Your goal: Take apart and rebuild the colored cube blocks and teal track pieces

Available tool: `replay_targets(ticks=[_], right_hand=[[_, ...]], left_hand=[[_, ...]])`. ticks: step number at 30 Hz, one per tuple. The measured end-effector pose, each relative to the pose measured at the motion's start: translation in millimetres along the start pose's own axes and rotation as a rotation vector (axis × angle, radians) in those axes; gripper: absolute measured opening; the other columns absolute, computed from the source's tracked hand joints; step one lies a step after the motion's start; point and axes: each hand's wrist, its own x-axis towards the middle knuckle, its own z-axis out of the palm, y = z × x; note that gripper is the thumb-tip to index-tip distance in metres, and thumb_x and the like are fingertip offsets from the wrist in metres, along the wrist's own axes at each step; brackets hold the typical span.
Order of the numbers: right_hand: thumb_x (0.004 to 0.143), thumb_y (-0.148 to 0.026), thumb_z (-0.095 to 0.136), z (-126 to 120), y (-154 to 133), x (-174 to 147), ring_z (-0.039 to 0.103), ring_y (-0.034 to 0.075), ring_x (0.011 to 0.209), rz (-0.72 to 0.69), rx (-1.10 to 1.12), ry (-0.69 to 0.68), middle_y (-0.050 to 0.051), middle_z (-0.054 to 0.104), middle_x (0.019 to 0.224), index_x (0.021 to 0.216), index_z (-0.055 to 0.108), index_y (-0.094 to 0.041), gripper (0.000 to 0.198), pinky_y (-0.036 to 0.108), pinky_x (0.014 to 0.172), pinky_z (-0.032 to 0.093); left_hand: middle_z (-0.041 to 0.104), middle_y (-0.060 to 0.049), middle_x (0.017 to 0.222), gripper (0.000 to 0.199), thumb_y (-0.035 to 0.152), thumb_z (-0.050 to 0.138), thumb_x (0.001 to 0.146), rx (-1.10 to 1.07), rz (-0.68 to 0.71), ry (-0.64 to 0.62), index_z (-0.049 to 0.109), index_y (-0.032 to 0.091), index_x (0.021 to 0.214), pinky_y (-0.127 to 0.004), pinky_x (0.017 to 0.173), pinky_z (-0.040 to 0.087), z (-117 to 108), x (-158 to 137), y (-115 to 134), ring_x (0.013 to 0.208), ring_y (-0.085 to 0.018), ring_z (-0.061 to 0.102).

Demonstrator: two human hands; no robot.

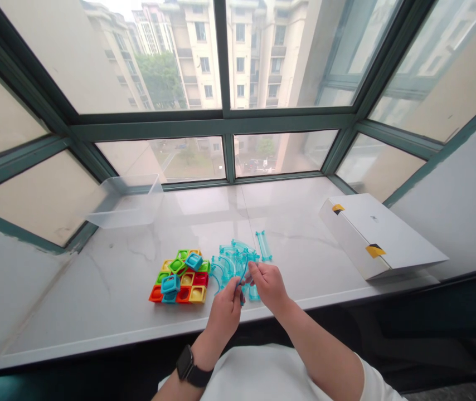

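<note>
My left hand [226, 306] and my right hand [268, 284] are close together near the front edge of the sill, fingers pinched. Between them they hold a curved translucent blue track piece [244, 270]. Behind and under my fingers lies a loose pile of similar translucent blue track pieces [232, 257]; part of it is hidden by my hands. One straight blue piece [263, 245] lies apart at the pile's right. Left of my left hand sits a cluster of square plastic blocks [185, 278] in red, orange, yellow, green and blue, a few stacked on top.
A clear plastic bin [131, 214] stands at the back left of the white marble sill [296, 239]. On the right lies a white box [382, 234] with yellow and black tabs. Green-framed windows [208, 128] enclose the back and sides.
</note>
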Motion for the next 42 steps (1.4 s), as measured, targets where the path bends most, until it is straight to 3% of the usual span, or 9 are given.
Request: replay_targets(ticks=[5,10,18,24,28,31,35,38,42], right_hand=[[0.108,-0.065,0.039,-5,6,4,0.064,0.016,0.051,0.118,0.007,0.011,0.002,0.064,0.049,0.053,0.069,-0.023,0.075,0.027,0.062,0.049],[0.107,-0.061,0.040,-6,8,7,0.066,0.017,0.057,0.108,-0.067,-0.047,0.002,0.066,0.055,0.060,0.069,-0.022,0.068,0.028,0.063,0.048],[0.090,-0.027,0.065,-4,-1,0,0.061,0.015,0.069,-0.032,-0.194,-0.116,-0.002,0.067,0.077,0.094,0.065,-0.022,0.007,0.027,0.067,0.046],[0.091,-0.024,0.065,-3,0,-9,0.063,0.016,0.076,-0.140,-0.215,-0.222,-0.002,0.066,0.084,0.116,0.065,-0.024,0.025,0.029,0.075,0.050],[0.094,-0.022,0.063,-1,9,-13,0.063,0.018,0.083,-0.183,-0.221,-0.198,0.001,0.067,0.093,0.128,0.062,-0.024,0.034,0.032,0.080,0.054],[0.095,-0.023,0.064,2,13,-18,0.064,0.021,0.088,-0.166,-0.182,-0.110,0.005,0.068,0.105,0.142,0.052,-0.025,0.049,0.037,0.083,0.057],[0.085,-0.019,0.076,5,11,-23,0.064,0.027,0.109,-0.244,-0.177,-0.083,0.009,0.065,0.122,0.140,0.055,-0.027,0.059,0.045,0.097,0.057],[0.083,-0.013,0.077,4,11,-23,0.061,0.030,0.120,-0.265,-0.215,-0.010,0.011,0.064,0.127,0.139,0.058,-0.027,0.061,0.050,0.106,0.054],[0.084,-0.014,0.079,-1,19,-22,0.064,0.028,0.110,-0.228,-0.208,0.047,0.008,0.065,0.117,0.130,0.065,-0.027,0.049,0.047,0.100,0.057]], left_hand=[[0.073,-0.004,0.077,0.032,0.029,0.038,0.104,0.146,0.092,0.004,0.067,0.021,0.116,-0.030,0.067,0.049,-7,-1,-5,0.068,-0.020,0.068],[0.072,-0.003,0.074,0.031,0.032,0.037,0.105,0.132,0.046,-0.002,0.065,0.022,0.112,-0.031,0.064,0.047,-7,-1,-5,0.066,-0.021,0.067],[0.065,0.002,0.064,0.037,0.051,0.042,0.107,-0.202,-0.134,-0.087,0.059,0.022,0.090,-0.026,0.059,0.048,-4,3,10,0.058,-0.015,0.062],[0.061,0.003,0.062,0.054,0.074,0.059,0.091,-0.641,-0.345,-0.039,0.062,0.020,0.091,-0.026,0.051,0.051,0,8,17,0.051,-0.014,0.061],[0.066,-0.001,0.068,0.069,0.083,0.056,0.088,-0.783,-0.427,0.025,0.066,0.015,0.099,-0.027,0.052,0.052,4,10,14,0.053,-0.015,0.063],[0.074,-0.007,0.086,0.067,0.079,0.060,0.090,-0.840,-0.415,0.087,0.068,0.015,0.110,-0.029,0.063,0.058,6,13,10,0.074,-0.019,0.072],[0.075,-0.012,0.114,0.058,0.068,0.063,0.094,-0.882,-0.364,0.074,0.064,0.020,0.127,-0.037,0.088,0.062,10,19,10,0.105,-0.025,0.074],[0.071,-0.013,0.126,0.055,0.065,0.062,0.096,-0.901,-0.337,0.064,0.061,0.023,0.131,-0.042,0.099,0.060,14,23,14,0.115,-0.026,0.071],[0.068,-0.012,0.132,0.053,0.063,0.058,0.099,-0.821,-0.286,0.056,0.059,0.024,0.135,-0.045,0.107,0.056,21,28,21,0.120,-0.026,0.070]])
